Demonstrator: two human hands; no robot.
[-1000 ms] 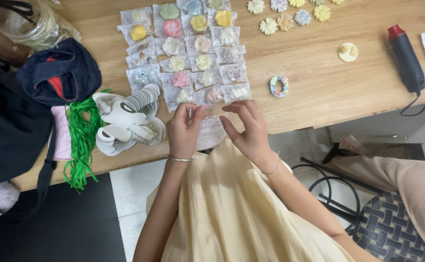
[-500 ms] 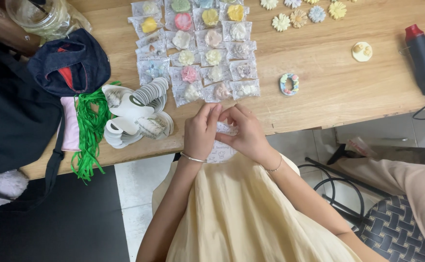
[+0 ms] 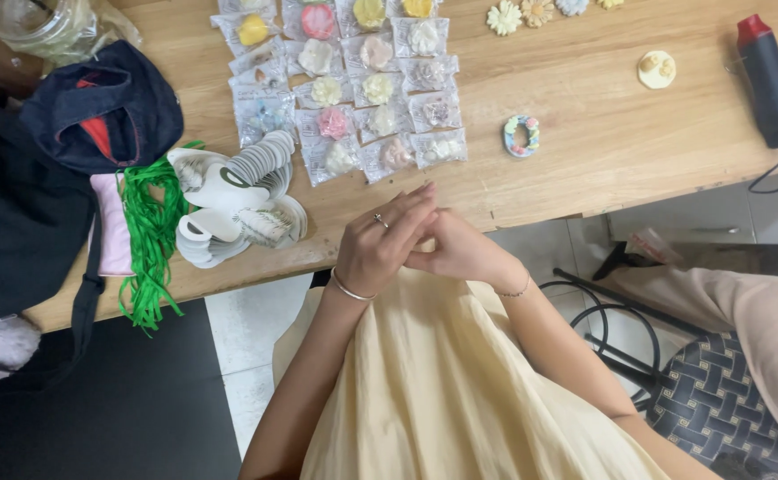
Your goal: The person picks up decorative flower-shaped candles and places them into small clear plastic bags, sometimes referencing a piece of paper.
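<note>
Head view: left hand (image 3: 380,244) laid over right hand (image 3: 460,253), both at the near table (image 3: 584,133) edge, just above the lap in a pale yellow dress (image 3: 442,382). Fingers of the left curled and pointing up-right, with a ring on one; fingers of the right folded under them and mostly hidden. Something small and pale between the two hands, too covered to name; long axis and direction impossible to tell. Impossible also to say if the fingers really pinch it or only meet. Just beyond the fingertips, rows of clear packets (image 3: 353,89) with small flowers inside, lying flat in a grid. Left of the hands, a stack of white cards (image 3: 229,200), touching green ribbon (image 3: 149,240). Right of the packets, a small ring ornament (image 3: 522,135), apart. Far right, a black tool (image 3: 769,80) with red tip, long axis roughly up-down, red tip away.
</note>
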